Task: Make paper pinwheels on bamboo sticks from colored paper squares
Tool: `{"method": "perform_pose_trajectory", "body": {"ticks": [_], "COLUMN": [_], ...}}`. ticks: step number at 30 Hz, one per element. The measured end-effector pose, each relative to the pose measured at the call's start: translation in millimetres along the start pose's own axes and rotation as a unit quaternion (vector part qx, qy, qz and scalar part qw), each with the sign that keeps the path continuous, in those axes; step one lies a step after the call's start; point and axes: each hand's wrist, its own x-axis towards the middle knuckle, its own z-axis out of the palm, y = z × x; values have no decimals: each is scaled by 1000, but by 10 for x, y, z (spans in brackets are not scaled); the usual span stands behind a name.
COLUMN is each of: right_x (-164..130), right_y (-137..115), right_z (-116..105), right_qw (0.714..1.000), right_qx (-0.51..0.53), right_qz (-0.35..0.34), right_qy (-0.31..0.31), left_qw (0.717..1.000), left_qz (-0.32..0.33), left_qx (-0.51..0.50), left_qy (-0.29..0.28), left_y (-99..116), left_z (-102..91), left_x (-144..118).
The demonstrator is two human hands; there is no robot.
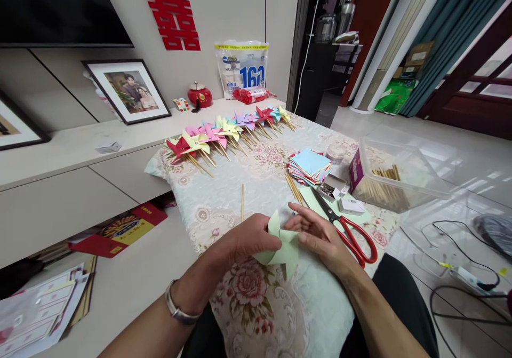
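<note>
Partly hidden: green paper pinwheel [287,248]
Left hand [253,234] pinches it, fingertips covered; whether the right hand [323,239] grips, I can't tell.

Pinwheels [229,127] are blocking the desk's [218,187] far edge; scissors [327,206] and a tub [355,170] are crowding its right edge. Between them, flowered cloth [272,158] is giving passage, one stick [242,202] lying there.

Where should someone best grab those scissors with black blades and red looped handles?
Probably by the red looped handles, coming from the person's near right: the loops face the person, while the black blades point away.
</note>
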Motion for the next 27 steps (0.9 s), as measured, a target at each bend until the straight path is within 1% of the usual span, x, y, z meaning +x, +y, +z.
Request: {"method": "perform_pose_trajectory", "body": {"ticks": [2,6,8,12,16,19,23,25,27], "right_x": [-10,-23,-22,-9,4,9,9,9,11], "right_y": [-22,-53,-53,-38,-28,-22,-11,-9,-11], "right_z": [30,37,32,42,63,71,77,81,85], "right_qw": [999,998,998,997,995,994,992,992,993], "right_qx": [7,-17,-31,-61,-77,-92,-113,-110,-96], "right_qz": [28,46,49,56,62,59,56,54,53], "right_qy": [-28,-40,-35,-13,15,18,21,24,33], "left_qw": [999,992,986,974,951,944,935,944,961], "left_qz": [6,3,-3,8,-26,-26,-48,-34,-1], "left_qx": [47,128,165,224,309,328,352,329,278], "left_qy": [-12,-5,-7,-26,-8,-21,-14,-5,-2], "left_y": [27,127,212,411,562,607,590,550,487], "left_z": [-18,-7,14,61,93,108,132,128,98], "left_x": [23,72,88,102,117,136,167,183,194]}}
